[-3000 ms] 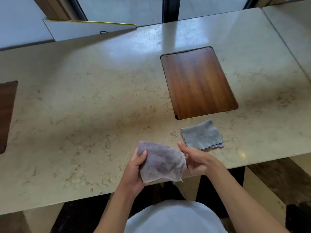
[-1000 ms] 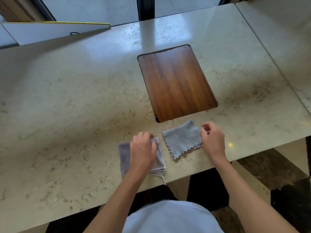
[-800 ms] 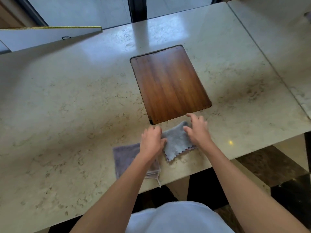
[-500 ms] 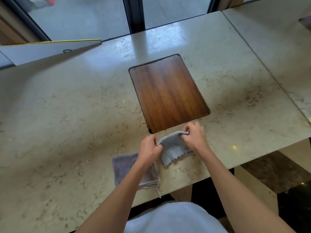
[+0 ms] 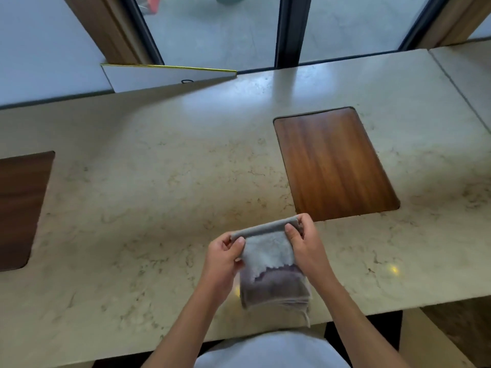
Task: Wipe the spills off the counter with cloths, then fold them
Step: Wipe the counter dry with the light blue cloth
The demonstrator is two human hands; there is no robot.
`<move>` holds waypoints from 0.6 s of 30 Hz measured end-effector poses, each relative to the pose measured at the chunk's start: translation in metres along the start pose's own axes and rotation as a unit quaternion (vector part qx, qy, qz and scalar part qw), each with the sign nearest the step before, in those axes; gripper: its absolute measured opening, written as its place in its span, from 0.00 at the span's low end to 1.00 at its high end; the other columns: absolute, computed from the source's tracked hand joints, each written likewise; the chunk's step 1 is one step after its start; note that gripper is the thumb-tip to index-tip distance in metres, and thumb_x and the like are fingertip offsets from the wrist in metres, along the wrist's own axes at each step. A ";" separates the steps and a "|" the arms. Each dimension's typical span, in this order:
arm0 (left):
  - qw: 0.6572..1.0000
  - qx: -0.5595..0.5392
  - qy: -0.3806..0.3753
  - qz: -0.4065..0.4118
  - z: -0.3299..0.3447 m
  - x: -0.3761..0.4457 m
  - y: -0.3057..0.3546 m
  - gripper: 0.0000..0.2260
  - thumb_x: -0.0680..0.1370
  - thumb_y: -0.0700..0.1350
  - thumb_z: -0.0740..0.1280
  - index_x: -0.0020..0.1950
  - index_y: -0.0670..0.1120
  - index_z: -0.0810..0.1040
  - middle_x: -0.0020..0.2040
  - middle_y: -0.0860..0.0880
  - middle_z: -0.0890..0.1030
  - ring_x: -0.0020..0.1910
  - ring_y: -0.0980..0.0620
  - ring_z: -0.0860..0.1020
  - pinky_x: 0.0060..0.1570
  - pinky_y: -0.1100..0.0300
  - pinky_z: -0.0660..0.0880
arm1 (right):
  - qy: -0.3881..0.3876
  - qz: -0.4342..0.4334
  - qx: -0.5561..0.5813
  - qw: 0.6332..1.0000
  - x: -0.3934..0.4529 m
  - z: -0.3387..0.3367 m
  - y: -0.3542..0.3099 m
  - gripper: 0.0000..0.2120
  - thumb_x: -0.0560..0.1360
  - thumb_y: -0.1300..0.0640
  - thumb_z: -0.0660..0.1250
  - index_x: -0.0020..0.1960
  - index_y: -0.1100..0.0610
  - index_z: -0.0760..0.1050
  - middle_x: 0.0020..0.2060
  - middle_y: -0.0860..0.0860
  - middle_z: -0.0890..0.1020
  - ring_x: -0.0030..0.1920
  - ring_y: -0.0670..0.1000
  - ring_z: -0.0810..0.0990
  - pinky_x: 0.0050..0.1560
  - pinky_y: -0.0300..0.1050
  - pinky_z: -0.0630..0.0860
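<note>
— While both hands meet at lower centre of the frame, what are they holding?

— The left hand (image 5: pixel 221 257) and the right hand (image 5: pixel 305 244) each pinch one end of the folded top edge of a grey cloth (image 5: pixel 268 251), thumbs closed over it, so that it hangs between them above the marble counter (image 5: pixel 159 195).

— And the second cloth?

— A purple cloth (image 5: pixel 276 290), folded, lies flat on the counter near its front edge, directly below the grey one, whose scalloped lower hem overlaps its top.

— What else is in shot?

— A wooden inset panel (image 5: pixel 334 163) sits right of centre, just beyond the hands; another wooden inset (image 5: pixel 21 205) shows at the left edge. A white board (image 5: pixel 164 77) lies at upper left.
</note>
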State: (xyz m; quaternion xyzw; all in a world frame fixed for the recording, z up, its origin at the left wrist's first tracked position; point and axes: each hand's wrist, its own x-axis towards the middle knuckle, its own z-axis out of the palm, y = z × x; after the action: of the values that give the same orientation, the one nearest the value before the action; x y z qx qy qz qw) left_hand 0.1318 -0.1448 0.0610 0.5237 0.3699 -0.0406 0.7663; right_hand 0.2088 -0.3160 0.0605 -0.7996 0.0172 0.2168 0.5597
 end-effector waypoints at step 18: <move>0.943 0.324 0.072 0.032 -0.083 0.098 0.040 0.02 0.75 0.39 0.67 0.46 0.43 0.78 0.38 0.47 0.80 0.37 0.45 0.78 0.34 0.59 0.73 | 0.045 0.034 -0.218 0.974 0.098 0.115 -0.039 0.08 0.83 0.57 0.64 0.59 0.58 0.78 0.52 0.55 0.81 0.54 0.57 0.80 0.49 0.48 0.75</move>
State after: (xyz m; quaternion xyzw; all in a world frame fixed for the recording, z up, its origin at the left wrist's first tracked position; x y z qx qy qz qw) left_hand 0.1775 -0.0259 0.0171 0.7564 0.3743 -0.0959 0.5278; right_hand 0.2705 -0.1763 0.0268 -0.9103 0.0217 0.1977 0.3631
